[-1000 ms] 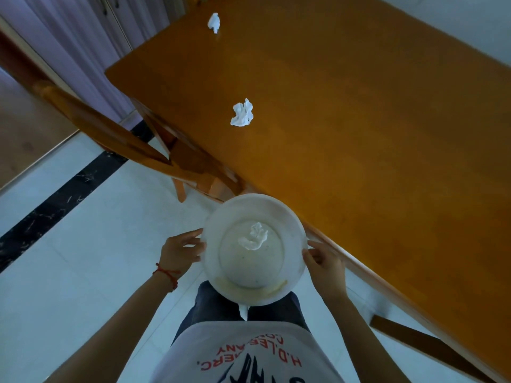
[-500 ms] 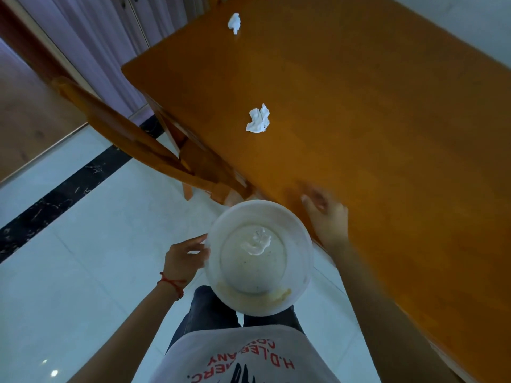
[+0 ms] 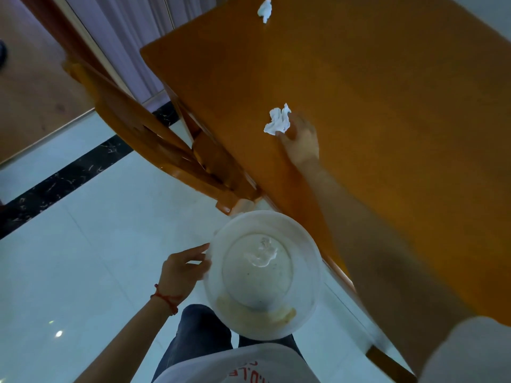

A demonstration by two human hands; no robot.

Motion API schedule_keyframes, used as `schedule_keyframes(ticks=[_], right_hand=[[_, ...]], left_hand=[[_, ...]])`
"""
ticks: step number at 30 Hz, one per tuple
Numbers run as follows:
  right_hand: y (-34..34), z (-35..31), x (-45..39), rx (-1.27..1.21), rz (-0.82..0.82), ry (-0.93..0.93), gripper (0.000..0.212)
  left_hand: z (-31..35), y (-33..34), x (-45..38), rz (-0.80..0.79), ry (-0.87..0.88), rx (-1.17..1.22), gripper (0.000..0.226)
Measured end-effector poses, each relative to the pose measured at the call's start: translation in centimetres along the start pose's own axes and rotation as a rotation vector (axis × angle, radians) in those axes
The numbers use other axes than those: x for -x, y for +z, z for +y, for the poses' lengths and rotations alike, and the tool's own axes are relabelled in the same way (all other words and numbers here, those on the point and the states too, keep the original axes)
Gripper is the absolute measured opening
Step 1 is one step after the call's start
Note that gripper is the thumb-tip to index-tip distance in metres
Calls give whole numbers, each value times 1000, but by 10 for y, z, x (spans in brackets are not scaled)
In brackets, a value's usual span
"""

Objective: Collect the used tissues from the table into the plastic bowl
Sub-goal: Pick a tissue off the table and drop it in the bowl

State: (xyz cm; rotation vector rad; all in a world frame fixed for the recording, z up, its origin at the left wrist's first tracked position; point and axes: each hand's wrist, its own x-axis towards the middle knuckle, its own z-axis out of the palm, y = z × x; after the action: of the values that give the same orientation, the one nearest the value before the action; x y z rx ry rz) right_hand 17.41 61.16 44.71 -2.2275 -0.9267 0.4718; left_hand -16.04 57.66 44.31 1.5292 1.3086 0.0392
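A crumpled white tissue (image 3: 278, 121) lies on the orange wooden table (image 3: 387, 106), right at the fingertips of the right hand (image 3: 300, 139), which reaches over the table edge and touches it; motion blur hides whether those fingers are curled round it or lie straight. The left hand (image 3: 181, 268) pinches the rim of the white plastic bowl (image 3: 262, 275) with thumb and fingers, holding it off the table's edge with another tissue (image 3: 262, 251) inside. Well beyond the right hand, a second crumpled tissue (image 3: 265, 9) lies near the table's far end, and a wooden chair (image 3: 154, 139) stands beyond the left hand.
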Motion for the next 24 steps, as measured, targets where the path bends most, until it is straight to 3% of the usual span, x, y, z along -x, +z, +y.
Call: schedule_keyframes(ticks=[3, 10, 15, 24], right_hand=[[6, -6, -19, 5, -33, -66, 50], [15, 5, -31, 314, -199, -118, 47], [15, 14, -12, 338, -89, -197, 36], [-5, 7, 81, 37, 96, -121, 22]], left_hand=[[-1, 1, 1, 14, -22, 24, 32], [0, 1, 2, 21, -21, 41, 32], [1, 1, 2, 20, -23, 49, 33], [2, -1, 2, 15, -20, 60, 33]])
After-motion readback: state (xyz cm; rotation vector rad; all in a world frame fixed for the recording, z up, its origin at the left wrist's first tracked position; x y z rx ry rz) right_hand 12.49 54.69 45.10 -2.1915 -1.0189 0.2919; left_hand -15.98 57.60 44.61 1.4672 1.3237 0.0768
